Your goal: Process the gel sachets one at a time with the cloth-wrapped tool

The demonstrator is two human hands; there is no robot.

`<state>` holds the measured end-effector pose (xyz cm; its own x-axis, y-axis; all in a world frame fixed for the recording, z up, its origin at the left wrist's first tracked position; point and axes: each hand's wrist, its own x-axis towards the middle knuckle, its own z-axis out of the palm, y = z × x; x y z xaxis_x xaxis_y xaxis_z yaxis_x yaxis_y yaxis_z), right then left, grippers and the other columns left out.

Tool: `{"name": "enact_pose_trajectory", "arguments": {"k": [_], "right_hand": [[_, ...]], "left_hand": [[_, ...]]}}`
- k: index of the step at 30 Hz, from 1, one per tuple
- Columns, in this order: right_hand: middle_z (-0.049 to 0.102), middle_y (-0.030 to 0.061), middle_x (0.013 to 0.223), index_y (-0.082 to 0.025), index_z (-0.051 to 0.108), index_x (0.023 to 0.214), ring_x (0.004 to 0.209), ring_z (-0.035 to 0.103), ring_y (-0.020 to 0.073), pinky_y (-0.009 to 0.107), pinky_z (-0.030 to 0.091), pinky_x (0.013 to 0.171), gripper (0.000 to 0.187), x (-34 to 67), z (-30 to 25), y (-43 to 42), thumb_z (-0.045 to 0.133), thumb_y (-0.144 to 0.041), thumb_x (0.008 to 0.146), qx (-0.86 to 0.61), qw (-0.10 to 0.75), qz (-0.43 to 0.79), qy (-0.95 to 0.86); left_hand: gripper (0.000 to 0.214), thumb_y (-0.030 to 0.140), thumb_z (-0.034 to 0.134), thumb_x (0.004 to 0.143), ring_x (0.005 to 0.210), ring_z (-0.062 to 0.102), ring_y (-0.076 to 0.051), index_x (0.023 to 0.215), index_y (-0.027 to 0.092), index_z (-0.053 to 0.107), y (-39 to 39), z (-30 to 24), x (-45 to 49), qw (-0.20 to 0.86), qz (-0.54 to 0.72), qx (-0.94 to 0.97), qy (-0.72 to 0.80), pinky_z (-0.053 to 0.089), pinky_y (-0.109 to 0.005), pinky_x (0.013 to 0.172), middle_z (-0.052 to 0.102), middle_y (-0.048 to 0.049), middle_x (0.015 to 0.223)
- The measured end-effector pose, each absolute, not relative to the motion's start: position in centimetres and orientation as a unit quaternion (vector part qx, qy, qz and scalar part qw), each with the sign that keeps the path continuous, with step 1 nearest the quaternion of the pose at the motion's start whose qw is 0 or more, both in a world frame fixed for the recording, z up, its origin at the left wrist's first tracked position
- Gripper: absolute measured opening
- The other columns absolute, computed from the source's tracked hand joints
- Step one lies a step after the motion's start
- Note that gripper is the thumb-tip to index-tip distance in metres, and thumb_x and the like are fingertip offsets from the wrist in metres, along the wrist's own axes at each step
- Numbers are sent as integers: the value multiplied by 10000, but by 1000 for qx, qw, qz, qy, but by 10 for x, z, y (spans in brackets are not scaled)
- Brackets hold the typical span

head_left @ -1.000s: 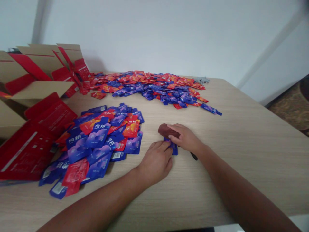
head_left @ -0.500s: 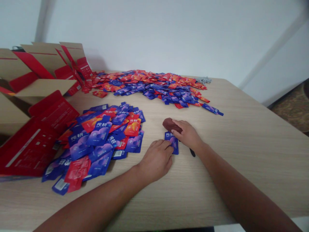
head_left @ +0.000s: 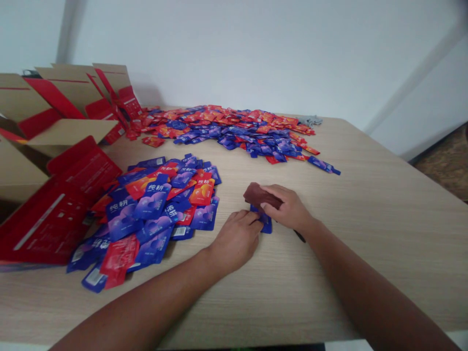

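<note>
My left hand [head_left: 239, 239] rests on the tabletop with curled fingers pressing down the lower left part of a blue pouch [head_left: 267, 225]. In my right hand [head_left: 289, 207] is a dark brown, folded cloth-like piece [head_left: 256, 194], gripped between thumb and fingers. It lies over the upper part of the pouch and hides its printed name. A thin black end [head_left: 300, 236] sticks out below my right wrist; what it belongs to is hidden by the hand.
A heap of blue and red pouches [head_left: 153, 200] lies left of my hands. Open red cardboard boxes [head_left: 66, 209] stand at the far left. Along the wall stretches a long pile of red and blue pouches [head_left: 234, 129], with small grey pieces [head_left: 310, 120] at its right end.
My right hand has shifted slightly right and nearer me, and the brown piece now covers more of the blue pouch. My left hand stays in place on the pouch.
</note>
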<state>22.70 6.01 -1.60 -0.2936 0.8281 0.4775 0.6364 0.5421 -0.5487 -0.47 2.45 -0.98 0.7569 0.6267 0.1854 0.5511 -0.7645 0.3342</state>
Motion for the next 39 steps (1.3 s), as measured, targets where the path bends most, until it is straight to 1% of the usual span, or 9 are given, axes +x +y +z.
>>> {"name": "enact_pose_trajectory", "arguments": {"k": [3, 6, 11, 14, 17, 24, 28, 33, 39], "right_hand": [[781, 82, 1288, -276, 714, 1396, 1129, 745, 292, 458, 594, 1016, 535, 226, -19, 60, 698, -265, 861, -439, 323, 143, -826], [790, 84, 1263, -274, 719, 1389, 1114, 747, 293, 466, 597, 998, 546, 225, -23, 62, 703, -259, 843, -446, 305, 139, -830], [774, 82, 1325, -277, 708, 1402, 1160, 742, 289, 471, 585, 1037, 565, 225, -26, 63, 701, -234, 839, -442, 315, 135, -829], [770, 85, 1336, -266, 709, 1403, 1172, 739, 290, 468, 581, 1051, 565, 224, -27, 64, 703, -219, 839, -440, 318, 135, -829], [766, 81, 1345, -274, 704, 1409, 1176, 737, 289, 471, 582, 1058, 566, 225, -28, 64, 710, -217, 846, -445, 315, 132, -827], [743, 88, 1395, -278, 663, 1467, 1223, 719, 299, 492, 573, 1090, 568, 227, -33, 69, 725, -247, 903, -457, 313, 117, -824], [757, 94, 1364, -275, 639, 1505, 1212, 717, 314, 513, 570, 1086, 571, 231, -36, 76, 709, -289, 938, -485, 308, 104, -812], [758, 104, 1364, -259, 667, 1483, 1227, 714, 330, 528, 556, 1100, 556, 238, -39, 86, 706, -332, 933, -537, 320, 102, -774], [756, 106, 1376, -248, 671, 1481, 1233, 722, 330, 522, 557, 1107, 563, 239, -36, 84, 705, -350, 928, -542, 334, 120, -762]], "left_hand": [[194, 173, 563, 1021, 1173, 614, -273, 1138, 205, 714, 25, -7, -4, 134, 141, 928, 316, 526, -437, 1036, 700, -83, 1201], [185, 165, 553, 1025, 1179, 608, -267, 1114, 206, 709, 25, -6, -4, 137, 145, 928, 316, 525, -432, 1032, 694, -82, 1205], [187, 162, 566, 1020, 1187, 604, -267, 1131, 213, 707, 25, -9, -4, 142, 150, 926, 315, 522, -433, 1040, 688, -80, 1201], [205, 164, 554, 1031, 1192, 602, -266, 1157, 211, 708, 25, -9, -4, 145, 158, 925, 314, 518, -433, 1047, 689, -79, 1197], [195, 163, 562, 1025, 1190, 602, -270, 1145, 204, 711, 25, -9, -4, 145, 157, 925, 314, 518, -437, 1040, 691, -81, 1201], [216, 158, 558, 1023, 1190, 606, -279, 1163, 203, 717, 25, -9, -3, 145, 156, 925, 315, 511, -452, 1056, 705, -82, 1221], [256, 153, 554, 1023, 1193, 612, -285, 1217, 199, 714, 25, -10, -4, 142, 154, 926, 314, 510, -464, 1064, 710, -83, 1259], [282, 151, 556, 1020, 1215, 615, -290, 1252, 200, 709, 25, -12, -4, 141, 159, 925, 314, 510, -473, 1079, 710, -92, 1290], [291, 151, 562, 1012, 1235, 613, -290, 1260, 204, 706, 25, -13, -5, 141, 162, 925, 314, 508, -473, 1090, 711, -95, 1292]]}}
